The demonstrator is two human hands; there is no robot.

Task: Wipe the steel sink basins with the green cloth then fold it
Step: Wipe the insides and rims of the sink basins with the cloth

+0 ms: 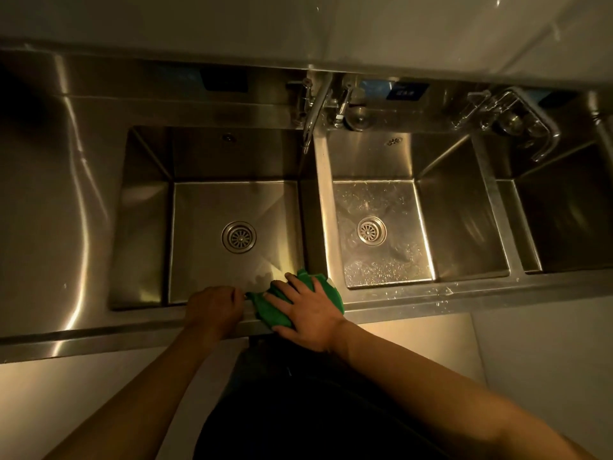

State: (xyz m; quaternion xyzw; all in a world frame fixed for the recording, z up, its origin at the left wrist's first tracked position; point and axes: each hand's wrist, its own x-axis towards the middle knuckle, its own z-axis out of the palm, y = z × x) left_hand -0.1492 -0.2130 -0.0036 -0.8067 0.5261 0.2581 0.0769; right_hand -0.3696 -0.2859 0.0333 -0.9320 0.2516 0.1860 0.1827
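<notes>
The green cloth (331,292) lies bunched on the sink's front rim, between the left basin (205,210) and the middle basin (391,260). My right hand (306,310) presses flat on top of it with fingers spread. My left hand (214,308) is closed on the cloth's left corner at the front edge of the left basin. The left basin's floor looks dry around its round drain (238,236). Water drops and suds cover the middle basin's floor around its drain (371,230). A third basin (564,227) is at the right.
A swivel faucet (315,111) hangs over the divider between the left and middle basins. A second faucet (537,127) is over the right side. A steel drainboard (49,194) spreads at the left. Behind the sink rises a steel backsplash (132,81).
</notes>
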